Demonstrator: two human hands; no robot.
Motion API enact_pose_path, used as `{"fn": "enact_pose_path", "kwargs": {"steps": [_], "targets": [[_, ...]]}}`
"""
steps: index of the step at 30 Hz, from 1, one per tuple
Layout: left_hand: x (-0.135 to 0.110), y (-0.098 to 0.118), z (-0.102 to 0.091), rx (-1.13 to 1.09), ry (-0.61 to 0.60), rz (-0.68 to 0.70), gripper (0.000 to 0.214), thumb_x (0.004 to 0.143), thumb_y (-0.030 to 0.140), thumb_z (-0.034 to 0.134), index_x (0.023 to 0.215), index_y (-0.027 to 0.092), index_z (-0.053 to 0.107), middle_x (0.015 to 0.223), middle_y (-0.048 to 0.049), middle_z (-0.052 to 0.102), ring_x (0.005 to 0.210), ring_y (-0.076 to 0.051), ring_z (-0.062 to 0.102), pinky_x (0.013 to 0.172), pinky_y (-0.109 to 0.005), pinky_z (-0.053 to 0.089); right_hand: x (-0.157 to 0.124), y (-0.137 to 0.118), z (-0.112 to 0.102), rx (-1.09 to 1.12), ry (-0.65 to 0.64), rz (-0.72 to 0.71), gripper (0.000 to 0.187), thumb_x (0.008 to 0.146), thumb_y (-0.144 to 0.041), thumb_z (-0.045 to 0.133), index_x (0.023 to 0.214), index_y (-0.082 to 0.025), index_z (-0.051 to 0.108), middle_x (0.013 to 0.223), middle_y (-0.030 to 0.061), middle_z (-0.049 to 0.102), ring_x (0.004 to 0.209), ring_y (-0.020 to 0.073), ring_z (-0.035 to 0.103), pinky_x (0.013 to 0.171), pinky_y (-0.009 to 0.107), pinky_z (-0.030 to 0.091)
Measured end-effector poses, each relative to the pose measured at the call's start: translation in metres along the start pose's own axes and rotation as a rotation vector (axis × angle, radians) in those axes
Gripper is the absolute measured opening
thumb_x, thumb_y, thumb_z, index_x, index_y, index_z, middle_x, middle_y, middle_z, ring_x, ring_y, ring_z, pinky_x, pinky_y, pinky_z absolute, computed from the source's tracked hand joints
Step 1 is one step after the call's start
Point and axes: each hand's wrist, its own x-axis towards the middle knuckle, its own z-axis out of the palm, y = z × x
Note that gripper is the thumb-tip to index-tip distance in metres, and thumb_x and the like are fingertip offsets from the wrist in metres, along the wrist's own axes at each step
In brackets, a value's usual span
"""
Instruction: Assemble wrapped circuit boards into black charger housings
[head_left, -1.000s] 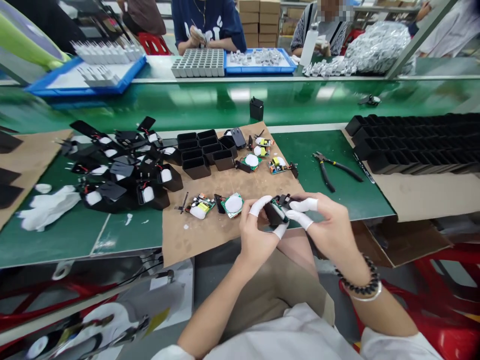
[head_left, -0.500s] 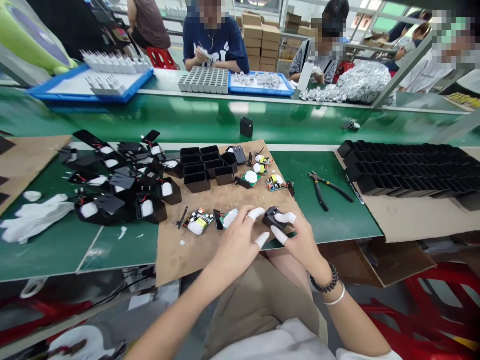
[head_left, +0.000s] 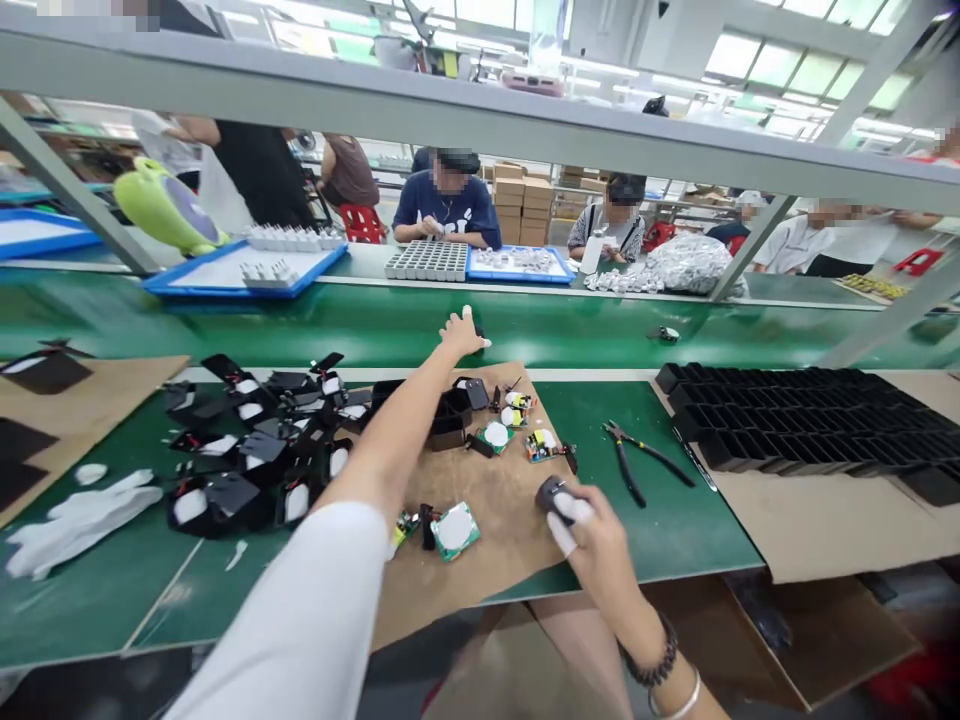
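My left hand is stretched far forward onto the green conveyor belt. Its fingers, one in a white finger cot, curl over a small black adapter standing there, which is mostly hidden. My right hand, also with white finger cots, rests at the near edge of the brown cardboard sheet and grips a black adapter housing. A green circuit board with a white round pad lies just left of it.
Black-handled pliers lie right of the cardboard. Rows of black housings fill the right side. Open housings with lids are heaped at left, beside a white glove. More circuit boards lie mid-sheet. People sit across the belt.
My left hand let go of the housing and reached forward to the black adapter on the belt. My right hand keeps the housing. The camera has tilted upward.
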Motion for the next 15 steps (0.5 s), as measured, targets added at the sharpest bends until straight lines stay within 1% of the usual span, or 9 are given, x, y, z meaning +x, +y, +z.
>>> {"fn": "enact_pose_path", "kwargs": {"steps": [2, 3, 6, 8, 9, 10, 12, 13, 15], "targets": [[0.008, -0.003, 0.002, -0.026, -0.028, 0.001, 0.045, 0.099, 0.038, 0.067, 0.137, 0.016, 0.059, 0.140, -0.0133, 0.062, 0.119, -0.025, 0.065, 0.101, -0.050, 0.058, 0.001, 0.001, -0.003, -0.018, -0.037, -0.017, 0.019, 0.097, -0.016, 0.062, 0.108, -0.025, 0.074, 0.091, 0.0045, 0.073, 0.076, 0.0164, 0.075, 0.068, 0.023, 0.062], [0.008, -0.004, 0.002, -0.042, -0.041, 0.004, 0.044, 0.099, 0.037, 0.068, 0.136, 0.015, 0.060, 0.138, -0.0132, 0.063, 0.117, -0.024, 0.066, 0.099, -0.049, 0.059, 0.001, 0.002, -0.004, -0.037, -0.047, -0.022, 0.019, 0.097, -0.017, 0.062, 0.109, -0.025, 0.075, 0.093, 0.0048, 0.074, 0.078, 0.0172, 0.076, 0.069, 0.024, 0.063], [0.000, -0.004, -0.003, -0.077, -0.044, -0.003, 0.043, 0.098, 0.037, 0.069, 0.134, 0.016, 0.061, 0.136, -0.0126, 0.064, 0.116, -0.025, 0.067, 0.098, -0.049, 0.059, 0.000, 0.009, -0.007, -0.122, -0.016, -0.035, 0.018, 0.099, -0.022, 0.062, 0.113, -0.025, 0.074, 0.103, 0.0083, 0.076, 0.088, 0.0220, 0.079, 0.075, 0.031, 0.066], [-0.006, -0.003, -0.014, -0.085, -0.025, -0.012, 0.044, 0.098, 0.038, 0.068, 0.136, 0.017, 0.061, 0.138, -0.0126, 0.063, 0.120, -0.026, 0.066, 0.101, -0.050, 0.058, -0.001, 0.019, -0.007, -0.161, -0.050, -0.080, 0.018, 0.101, -0.031, 0.059, 0.109, -0.024, 0.074, 0.099, 0.0091, 0.077, 0.083, 0.0243, 0.080, 0.069, 0.033, 0.067], [-0.010, -0.004, -0.022, -0.085, -0.011, -0.012, 0.048, 0.097, 0.036, 0.069, 0.141, 0.017, 0.058, 0.142, -0.0137, 0.062, 0.122, -0.027, 0.065, 0.104, -0.050, 0.056, -0.002, 0.024, -0.006, -0.171, -0.089, -0.101, 0.021, 0.102, -0.036, 0.058, 0.107, -0.024, 0.074, 0.097, 0.0091, 0.078, 0.080, 0.0253, 0.080, 0.066, 0.034, 0.066], [-0.015, -0.006, -0.032, -0.084, 0.000, -0.009, 0.059, 0.095, 0.030, 0.071, 0.148, 0.014, 0.051, 0.145, -0.0177, 0.059, 0.125, -0.027, 0.064, 0.107, -0.045, 0.053, -0.003, 0.030, -0.005, -0.181, -0.122, -0.110, 0.024, 0.102, -0.041, 0.058, 0.106, -0.024, 0.074, 0.096, 0.0098, 0.079, 0.080, 0.0266, 0.080, 0.065, 0.035, 0.066], [-0.034, -0.016, -0.055, -0.079, 0.008, 0.010, 0.076, 0.090, 0.028, 0.074, 0.157, 0.012, 0.041, 0.147, -0.0192, 0.059, 0.128, -0.027, 0.063, 0.109, -0.036, 0.049, -0.006, 0.038, -0.002, -0.209, -0.121, -0.071, 0.028, 0.100, -0.046, 0.061, 0.110, -0.023, 0.075, 0.105, 0.0129, 0.080, 0.088, 0.0298, 0.081, 0.071, 0.039, 0.067], [-0.052, -0.023, -0.068, -0.075, 0.009, 0.024, 0.083, 0.088, 0.029, 0.076, 0.160, 0.014, 0.037, 0.145, -0.0175, 0.062, 0.128, -0.027, 0.063, 0.108, -0.034, 0.049, -0.008, 0.039, -0.001, -0.219, -0.116, -0.047, 0.031, 0.100, -0.047, 0.061, 0.112, -0.022, 0.075, 0.109, 0.0138, 0.080, 0.091, 0.0308, 0.081, 0.074, 0.040, 0.067], [-0.105, -0.043, -0.094, -0.063, 0.026, 0.108, 0.100, 0.082, 0.032, 0.080, 0.165, 0.018, 0.027, 0.138, -0.0138, 0.068, 0.124, -0.030, 0.066, 0.105, -0.035, 0.050, -0.012, 0.038, 0.000, -0.218, -0.146, -0.021, 0.036, 0.102, -0.050, 0.057, 0.114, -0.022, 0.075, 0.109, 0.0139, 0.081, 0.091, 0.0310, 0.081, 0.073, 0.041, 0.066]]}}
